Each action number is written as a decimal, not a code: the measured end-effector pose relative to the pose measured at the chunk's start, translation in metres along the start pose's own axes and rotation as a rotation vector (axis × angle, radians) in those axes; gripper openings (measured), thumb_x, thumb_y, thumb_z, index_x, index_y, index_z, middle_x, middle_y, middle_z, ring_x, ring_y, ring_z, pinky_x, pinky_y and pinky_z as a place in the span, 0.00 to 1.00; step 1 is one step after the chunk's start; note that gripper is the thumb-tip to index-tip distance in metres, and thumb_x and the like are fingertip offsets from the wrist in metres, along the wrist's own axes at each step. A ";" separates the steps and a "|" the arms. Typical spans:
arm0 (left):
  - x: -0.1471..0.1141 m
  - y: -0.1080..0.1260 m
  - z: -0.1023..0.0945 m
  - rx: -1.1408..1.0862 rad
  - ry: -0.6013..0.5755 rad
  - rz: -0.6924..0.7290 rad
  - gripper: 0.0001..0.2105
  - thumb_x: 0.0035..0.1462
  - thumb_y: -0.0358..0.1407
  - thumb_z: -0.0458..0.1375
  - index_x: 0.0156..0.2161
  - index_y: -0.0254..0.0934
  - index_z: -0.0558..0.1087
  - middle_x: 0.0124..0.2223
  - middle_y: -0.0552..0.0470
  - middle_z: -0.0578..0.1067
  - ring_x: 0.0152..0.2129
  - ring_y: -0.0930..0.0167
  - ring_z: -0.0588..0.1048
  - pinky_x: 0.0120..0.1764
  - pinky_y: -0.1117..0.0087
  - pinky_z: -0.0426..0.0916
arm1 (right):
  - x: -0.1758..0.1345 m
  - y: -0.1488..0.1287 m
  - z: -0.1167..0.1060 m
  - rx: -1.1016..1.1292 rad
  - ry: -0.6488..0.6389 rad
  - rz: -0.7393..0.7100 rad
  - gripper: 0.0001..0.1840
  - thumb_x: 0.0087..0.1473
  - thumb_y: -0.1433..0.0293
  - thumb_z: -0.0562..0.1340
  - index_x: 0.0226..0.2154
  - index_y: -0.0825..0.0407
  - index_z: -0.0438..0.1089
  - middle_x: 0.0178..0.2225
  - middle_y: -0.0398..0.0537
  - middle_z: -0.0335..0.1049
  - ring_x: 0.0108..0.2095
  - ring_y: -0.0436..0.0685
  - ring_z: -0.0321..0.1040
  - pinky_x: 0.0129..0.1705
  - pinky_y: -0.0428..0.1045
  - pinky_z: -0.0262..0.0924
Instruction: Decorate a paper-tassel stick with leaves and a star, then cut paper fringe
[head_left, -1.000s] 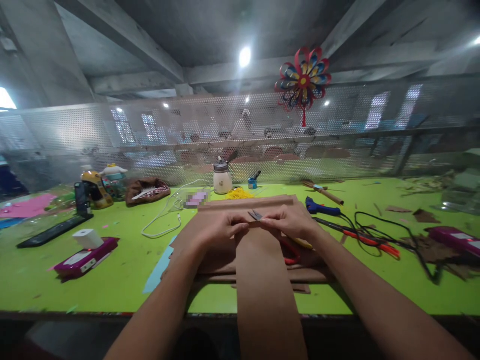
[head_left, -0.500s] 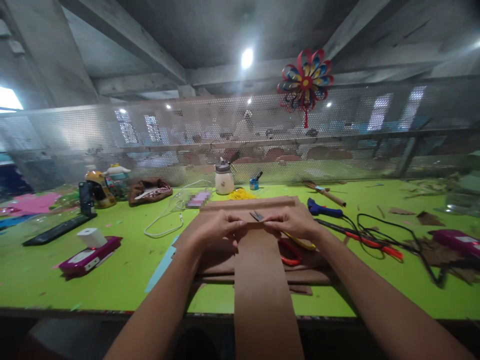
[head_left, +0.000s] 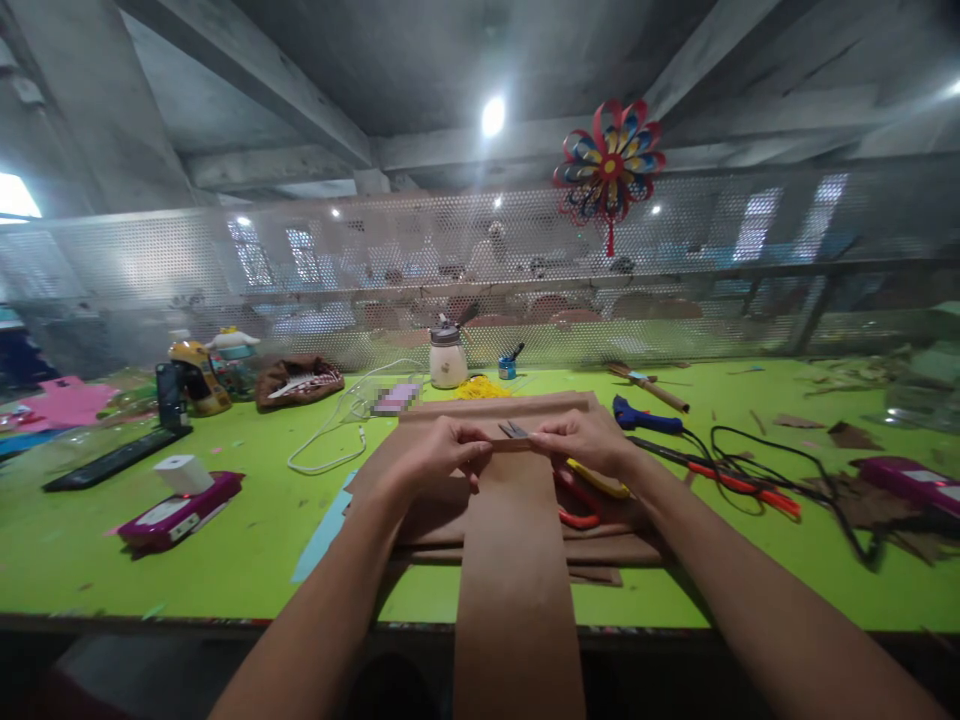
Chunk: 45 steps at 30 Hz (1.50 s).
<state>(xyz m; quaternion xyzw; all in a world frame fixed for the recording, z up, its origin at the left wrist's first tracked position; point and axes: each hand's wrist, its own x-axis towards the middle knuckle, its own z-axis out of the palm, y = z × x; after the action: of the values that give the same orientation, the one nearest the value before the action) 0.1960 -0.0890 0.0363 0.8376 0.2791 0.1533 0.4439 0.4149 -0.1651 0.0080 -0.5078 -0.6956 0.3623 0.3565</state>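
Observation:
A long strip of brown paper [head_left: 517,560] hangs over the table's front edge toward me. Its far end is pinched at the left corner by my left hand [head_left: 450,450] and at the right corner by my right hand [head_left: 577,440], and a narrow fold shows along that end. Under the strip lies a stack of brown paper sheets [head_left: 427,520]. Scissors [head_left: 579,505] with red and yellow handles rest on the stack; the strip covers their middle, and the blade tips stick out beyond its far end, between my hands.
On the green table [head_left: 247,560] stand a purple power strip [head_left: 180,512] at left and a white bottle [head_left: 448,360] behind the stack. To the right lie a blue glue gun [head_left: 645,415], a red-handled tool [head_left: 750,490] and black cables. A perforated screen [head_left: 360,260] closes off the back.
The strip's hanging lower part has swung slightly to the left. My fingers have shifted a little along its far end, both hands still pinching it.

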 end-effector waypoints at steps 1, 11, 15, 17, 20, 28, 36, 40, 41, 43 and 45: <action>0.001 -0.002 -0.001 0.008 0.002 -0.006 0.12 0.53 0.40 0.55 0.24 0.33 0.69 0.20 0.54 0.70 0.18 0.75 0.70 0.26 0.71 0.64 | 0.001 0.002 0.000 0.014 -0.008 0.001 0.21 0.54 0.55 0.55 0.19 0.52 0.58 0.13 0.37 0.55 0.14 0.46 0.57 0.19 0.44 0.48; 0.008 -0.020 -0.004 0.003 -0.038 0.001 0.13 0.52 0.43 0.55 0.24 0.34 0.68 0.20 0.56 0.65 0.17 0.76 0.67 0.22 0.73 0.61 | -0.001 -0.015 0.006 -0.327 0.107 -0.039 0.12 0.51 0.63 0.57 0.29 0.51 0.73 0.22 0.44 0.66 0.23 0.50 0.56 0.23 0.46 0.46; 0.012 -0.027 -0.003 -0.043 -0.085 -0.021 0.13 0.52 0.44 0.56 0.26 0.34 0.67 0.20 0.58 0.64 0.16 0.76 0.67 0.22 0.73 0.60 | -0.004 -0.026 0.011 -0.398 0.122 0.021 0.14 0.52 0.64 0.56 0.22 0.52 0.70 0.15 0.41 0.58 0.18 0.48 0.51 0.21 0.47 0.43; 0.014 -0.031 -0.003 -0.078 -0.114 -0.035 0.13 0.52 0.45 0.55 0.27 0.35 0.66 0.19 0.58 0.64 0.15 0.76 0.67 0.21 0.74 0.59 | -0.004 -0.027 0.012 -0.376 0.098 0.028 0.15 0.53 0.64 0.54 0.19 0.53 0.65 0.14 0.41 0.56 0.17 0.48 0.49 0.20 0.46 0.42; 0.014 -0.035 -0.003 -0.113 -0.146 -0.022 0.14 0.53 0.45 0.55 0.28 0.35 0.66 0.19 0.58 0.64 0.15 0.76 0.65 0.20 0.74 0.58 | -0.005 -0.029 0.011 -0.403 0.084 0.024 0.16 0.53 0.64 0.54 0.18 0.53 0.62 0.13 0.39 0.54 0.17 0.47 0.48 0.21 0.46 0.42; 0.010 -0.026 -0.006 -0.074 -0.091 0.034 0.15 0.52 0.43 0.55 0.22 0.33 0.64 0.18 0.57 0.63 0.15 0.79 0.60 0.21 0.75 0.54 | -0.006 -0.036 0.010 -0.426 0.069 0.008 0.18 0.54 0.63 0.54 0.18 0.53 0.60 0.14 0.38 0.52 0.18 0.46 0.46 0.22 0.45 0.40; 0.009 -0.020 -0.006 -0.129 0.002 0.025 0.14 0.52 0.44 0.55 0.25 0.34 0.65 0.22 0.56 0.65 0.19 0.76 0.66 0.25 0.74 0.60 | 0.001 -0.004 -0.001 -0.091 -0.002 -0.127 0.19 0.56 0.59 0.52 0.20 0.53 0.60 0.16 0.37 0.54 0.18 0.46 0.49 0.23 0.45 0.45; 0.008 -0.017 -0.005 -0.104 0.096 0.047 0.14 0.51 0.42 0.56 0.24 0.33 0.65 0.22 0.56 0.64 0.18 0.77 0.63 0.24 0.74 0.58 | 0.004 0.004 -0.003 -0.019 0.012 -0.110 0.17 0.54 0.59 0.55 0.23 0.54 0.62 0.17 0.38 0.56 0.19 0.46 0.53 0.24 0.44 0.47; 0.009 -0.017 -0.004 -0.125 0.111 0.057 0.13 0.51 0.42 0.56 0.24 0.33 0.66 0.21 0.56 0.64 0.18 0.77 0.63 0.24 0.74 0.58 | 0.005 0.004 -0.002 0.001 0.027 -0.096 0.17 0.54 0.59 0.55 0.23 0.54 0.63 0.17 0.38 0.57 0.18 0.46 0.53 0.23 0.44 0.47; 0.010 -0.019 -0.002 -0.208 0.127 0.075 0.12 0.52 0.42 0.56 0.27 0.33 0.68 0.24 0.55 0.66 0.20 0.76 0.64 0.25 0.74 0.58 | 0.005 0.004 0.002 0.039 0.063 -0.076 0.17 0.54 0.59 0.55 0.24 0.54 0.64 0.17 0.38 0.57 0.18 0.46 0.54 0.23 0.44 0.48; 0.012 -0.022 0.001 -0.302 0.119 0.077 0.12 0.51 0.42 0.57 0.32 0.33 0.69 0.26 0.54 0.67 0.21 0.77 0.64 0.26 0.74 0.57 | 0.005 0.002 0.005 0.057 0.114 -0.075 0.16 0.54 0.59 0.56 0.25 0.54 0.65 0.17 0.39 0.58 0.18 0.47 0.54 0.23 0.44 0.49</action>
<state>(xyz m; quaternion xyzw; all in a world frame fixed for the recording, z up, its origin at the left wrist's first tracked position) 0.1988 -0.0725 0.0181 0.7610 0.2463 0.2598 0.5410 0.4102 -0.1605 0.0042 -0.4909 -0.6822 0.3388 0.4230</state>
